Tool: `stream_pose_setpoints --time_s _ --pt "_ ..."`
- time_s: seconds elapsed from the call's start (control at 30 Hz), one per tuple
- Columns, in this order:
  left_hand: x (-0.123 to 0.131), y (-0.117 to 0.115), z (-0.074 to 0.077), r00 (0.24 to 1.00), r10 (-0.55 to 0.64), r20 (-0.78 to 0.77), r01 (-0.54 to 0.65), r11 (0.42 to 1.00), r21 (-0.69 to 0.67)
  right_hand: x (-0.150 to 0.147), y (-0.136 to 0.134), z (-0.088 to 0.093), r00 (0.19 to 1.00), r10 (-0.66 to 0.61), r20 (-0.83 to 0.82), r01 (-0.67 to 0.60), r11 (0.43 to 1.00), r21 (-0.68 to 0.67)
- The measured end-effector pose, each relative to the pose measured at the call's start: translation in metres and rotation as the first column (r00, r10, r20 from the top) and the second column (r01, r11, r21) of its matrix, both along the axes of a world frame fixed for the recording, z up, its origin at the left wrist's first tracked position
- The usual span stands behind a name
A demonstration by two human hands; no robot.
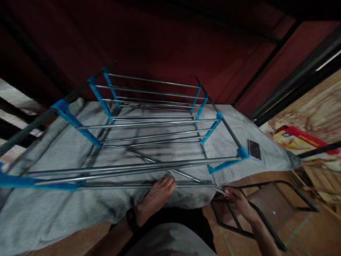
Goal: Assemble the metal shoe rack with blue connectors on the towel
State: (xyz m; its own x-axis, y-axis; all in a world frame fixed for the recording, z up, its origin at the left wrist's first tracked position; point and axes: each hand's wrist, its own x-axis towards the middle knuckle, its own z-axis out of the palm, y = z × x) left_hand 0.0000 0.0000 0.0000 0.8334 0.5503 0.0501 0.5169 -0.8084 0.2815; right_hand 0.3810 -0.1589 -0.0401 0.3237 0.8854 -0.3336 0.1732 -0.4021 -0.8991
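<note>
A metal rack (149, 142) with silver rods and blue plastic joints stands on a grey blanket (53, 206). My left hand (157, 197), a dark band on its wrist, lies flat with fingers stretched out, its fingertips at the rack's lowest front rod. My right hand (236, 197) is closed in a pinch on the right end of that lowest rod (186, 185), by the blanket's edge.
A dark phone (255, 150) lies on the blanket right of the rack. A black metal frame (266, 213) rests on the brown tiled floor at lower right. Wooden slats (322, 181) and a red printed item (301, 137) sit further right. Dark red wall behind.
</note>
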Motion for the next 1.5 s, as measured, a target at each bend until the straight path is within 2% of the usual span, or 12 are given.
stream_pose_setpoints --time_s 0.2,0.3,0.4,0.5,0.6,0.8,1.03,1.1,1.2,1.3,1.5 --pt "-0.006 0.000 -0.011 0.998 -0.063 0.013 0.063 0.997 -0.043 -0.014 0.020 0.010 0.999 0.045 -0.003 -0.045 0.998 -0.046" --pt "-0.006 0.001 -0.007 0.998 -0.068 0.004 0.068 0.996 -0.058 -0.021 0.038 0.014 0.996 0.079 0.047 -0.079 0.997 0.007" --pt "-0.005 0.000 0.001 0.997 -0.075 0.002 0.075 0.995 -0.066 -0.029 0.057 0.020 0.979 0.165 0.116 -0.172 0.984 0.052" --pt "-0.005 -0.001 0.007 0.996 -0.092 -0.009 0.091 0.994 -0.066 -0.038 0.073 0.028 0.948 0.281 0.147 -0.291 0.955 0.054" --pt "-0.003 -0.002 0.009 0.996 -0.087 -0.011 0.086 0.996 -0.038 -0.049 0.086 0.034 0.932 0.327 0.159 -0.338 0.940 0.050" --pt "-0.001 -0.004 0.010 0.994 -0.106 -0.011 0.106 0.994 0.024 -0.060 0.100 0.036 0.942 0.256 0.219 -0.268 0.963 0.029" --pt "-0.003 -0.005 0.007 0.997 -0.079 0.009 0.078 0.992 0.099 -0.033 0.069 0.020 0.966 0.095 0.240 -0.112 0.992 0.059" --pt "-0.002 -0.004 0.006 0.996 -0.088 0.015 0.086 0.989 0.117 -0.034 0.067 0.019 0.971 0.064 0.231 -0.078 0.996 0.052" --pt "-0.002 -0.004 0.005 0.996 -0.087 0.024 0.083 0.986 0.143 -0.052 0.079 0.022 0.974 0.084 0.208 -0.093 0.995 0.034" --pt "-0.001 -0.004 0.001 0.996 -0.080 0.028 0.075 0.986 0.146 -0.085 0.104 0.022 0.968 0.164 0.192 -0.178 0.982 0.058" --pt "0.000 -0.007 -0.005 0.997 -0.054 0.052 0.047 0.990 0.131 -0.148 0.153 0.004 0.944 0.225 0.239 -0.259 0.959 0.119"
